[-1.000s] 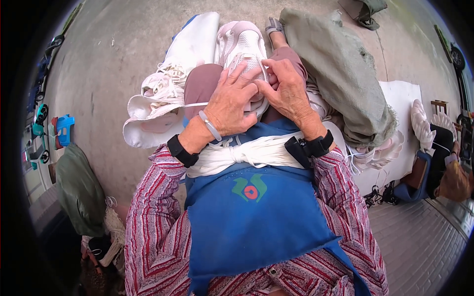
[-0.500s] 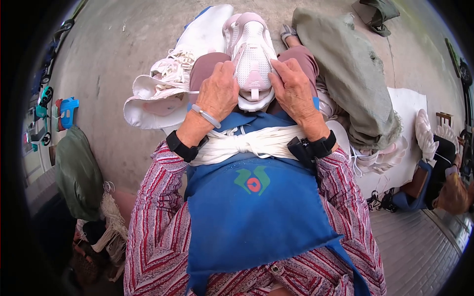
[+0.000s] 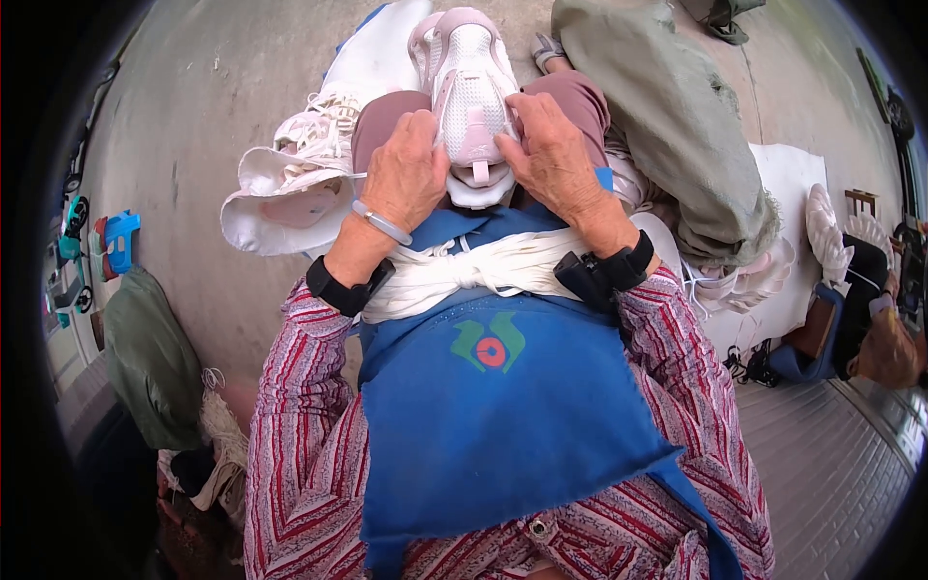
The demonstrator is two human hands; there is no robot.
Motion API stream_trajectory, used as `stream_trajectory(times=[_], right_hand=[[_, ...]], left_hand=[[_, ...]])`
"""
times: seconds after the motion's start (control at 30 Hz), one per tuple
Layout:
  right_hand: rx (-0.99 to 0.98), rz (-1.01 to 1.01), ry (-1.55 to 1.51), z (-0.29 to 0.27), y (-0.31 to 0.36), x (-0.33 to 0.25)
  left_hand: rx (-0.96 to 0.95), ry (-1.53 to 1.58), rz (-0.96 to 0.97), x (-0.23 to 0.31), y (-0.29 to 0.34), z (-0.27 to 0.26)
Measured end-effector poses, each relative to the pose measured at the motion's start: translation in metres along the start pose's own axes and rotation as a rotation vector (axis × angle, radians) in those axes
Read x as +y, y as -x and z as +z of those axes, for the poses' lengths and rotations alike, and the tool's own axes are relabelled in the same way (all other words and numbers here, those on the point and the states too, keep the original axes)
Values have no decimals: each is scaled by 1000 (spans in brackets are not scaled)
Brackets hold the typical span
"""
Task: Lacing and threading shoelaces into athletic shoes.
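Note:
A white and pink mesh shoe upper (image 3: 471, 92) rests between my knees, its pale pull loop toward me. My left hand (image 3: 409, 169) has curled fingers closed on the left edge of the upper. On the opposite edge, my right hand (image 3: 553, 155) pinches with thumb and forefinger. What lies under the fingertips is hidden. A bundle of white laces (image 3: 474, 280) is tied across my waist over a blue apron (image 3: 512, 425). To the left of my knee sit more pale shoe uppers (image 3: 290, 198) with loose laces.
A grey-green cloth sack (image 3: 667, 126) lies by my right knee, with pale uppers (image 3: 744, 280) beside a white sheet (image 3: 793, 184). At far left are a blue plastic stool (image 3: 122, 242) and a dark green covered bundle (image 3: 150, 348). Another person (image 3: 865, 300) sits at far right.
The whole view has shifted slightly, so shoe upper and hands appear a little further left and higher. Both hands stay on the upper's edges.

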State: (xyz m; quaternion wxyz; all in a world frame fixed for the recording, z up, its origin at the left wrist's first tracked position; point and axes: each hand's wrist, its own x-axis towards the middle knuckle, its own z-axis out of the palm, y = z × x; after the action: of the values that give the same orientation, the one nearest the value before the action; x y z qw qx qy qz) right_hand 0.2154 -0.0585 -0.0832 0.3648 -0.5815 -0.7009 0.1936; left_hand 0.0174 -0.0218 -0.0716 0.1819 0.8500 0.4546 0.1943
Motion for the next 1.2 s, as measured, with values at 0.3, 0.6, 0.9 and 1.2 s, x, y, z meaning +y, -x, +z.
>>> stream_trajectory(times=[0.3, 0.6, 0.9, 1.2], right_hand=[[-176, -54, -180, -55, 12, -7], [-567, -160, 163, -59, 61, -35], [-581, -212, 345, -48, 71, -42], [-387, -112, 203, -54, 68, -47]], left_hand=[[202, 388, -180, 1, 10, -22], [-76, 582, -257, 19, 48, -17], [19, 673, -268, 10, 57, -27], [-244, 669, -147, 29, 62, -26]])
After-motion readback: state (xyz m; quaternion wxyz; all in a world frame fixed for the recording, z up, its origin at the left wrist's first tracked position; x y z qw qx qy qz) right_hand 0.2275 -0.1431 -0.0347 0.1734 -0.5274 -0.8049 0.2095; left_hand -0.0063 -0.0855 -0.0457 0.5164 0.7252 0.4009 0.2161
